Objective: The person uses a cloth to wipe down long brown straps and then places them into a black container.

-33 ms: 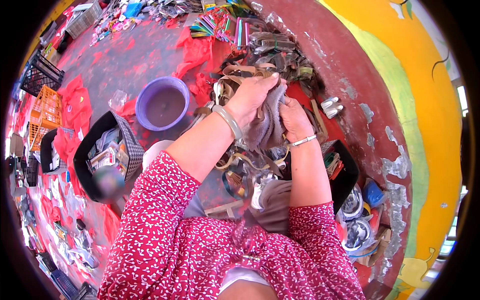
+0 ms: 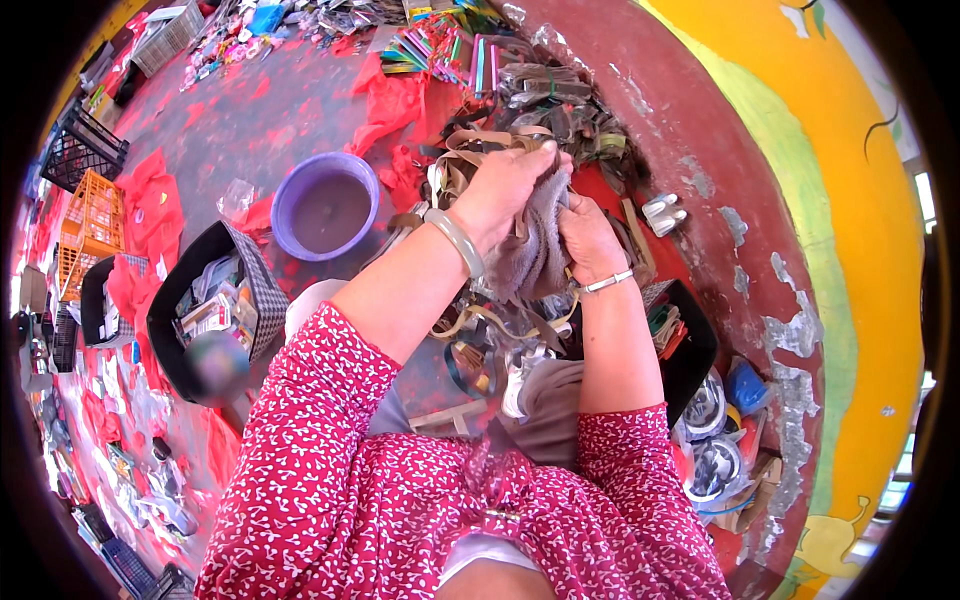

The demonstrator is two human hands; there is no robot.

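Both my hands are closed on a greyish-brown cloth [image 2: 541,250], which hangs in folds between them. My left hand [image 2: 500,195], with a pale bangle at the wrist, grips its upper end, the thumb pointing up and to the right. On the other side, my right hand [image 2: 590,238] pinches the cloth's edge; a thin metal bracelet circles that wrist. Brown and dark straps [image 2: 462,162], which look like belts, lie heaped behind and beneath the hands. Whether a strap lies inside the cloth is hidden. A tan strap [image 2: 470,318] loops below the cloth.
To the left stands a purple basin [image 2: 277,215] of murky water. A black checked box [image 2: 262,290] of small packages is nearer me. At right are another black box [image 2: 700,345], two small white bottles [image 2: 663,214] and a peeling painted wall [image 2: 740,130]. Orange crates [image 2: 95,215] stand far left.
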